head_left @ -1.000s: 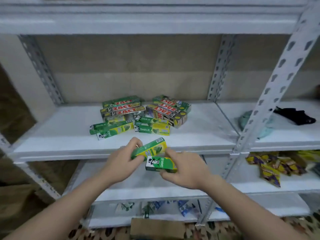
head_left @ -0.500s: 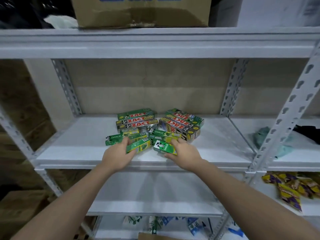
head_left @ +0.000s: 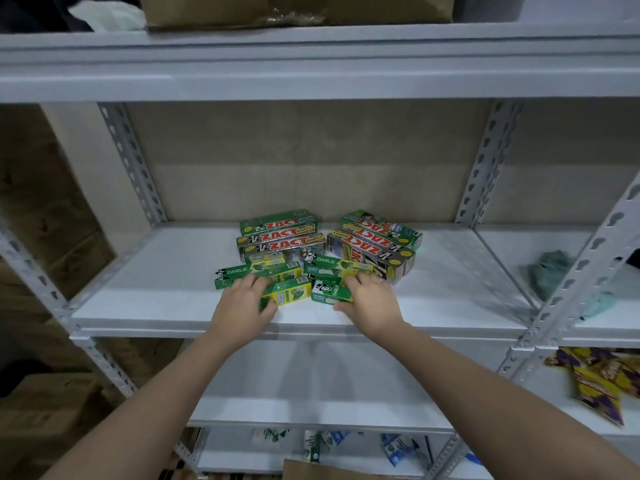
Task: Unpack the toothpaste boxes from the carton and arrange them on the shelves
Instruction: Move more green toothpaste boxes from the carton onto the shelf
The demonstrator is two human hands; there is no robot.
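Observation:
On the white middle shelf (head_left: 145,299) lie several toothpaste boxes: ZACT boxes (head_left: 280,235) in a stack at the back left, more ZACT boxes (head_left: 374,247) angled at the back right, and green DARLIE boxes (head_left: 332,266) in front. My left hand (head_left: 242,303) holds a green-yellow DARLIE box (head_left: 289,294) down on the shelf. My right hand (head_left: 370,303) grips another green DARLIE box (head_left: 327,292) beside it, thumb under its near edge. Both boxes rest on the shelf at the front of the pile. A brown carton edge (head_left: 332,471) shows at the bottom.
A brown cardboard box (head_left: 298,10) sits on the top shelf. Perforated grey uprights (head_left: 585,258) frame the bay. The right bay holds a teal cloth (head_left: 550,271); yellow-purple packets (head_left: 602,379) lie on the lower right shelf. Blue-white packets (head_left: 398,445) sit on the bottom shelf.
Both hands carried the two DARLIE boxes up from below the shelf edge and set them down in front of the pile. The view has tilted upward.

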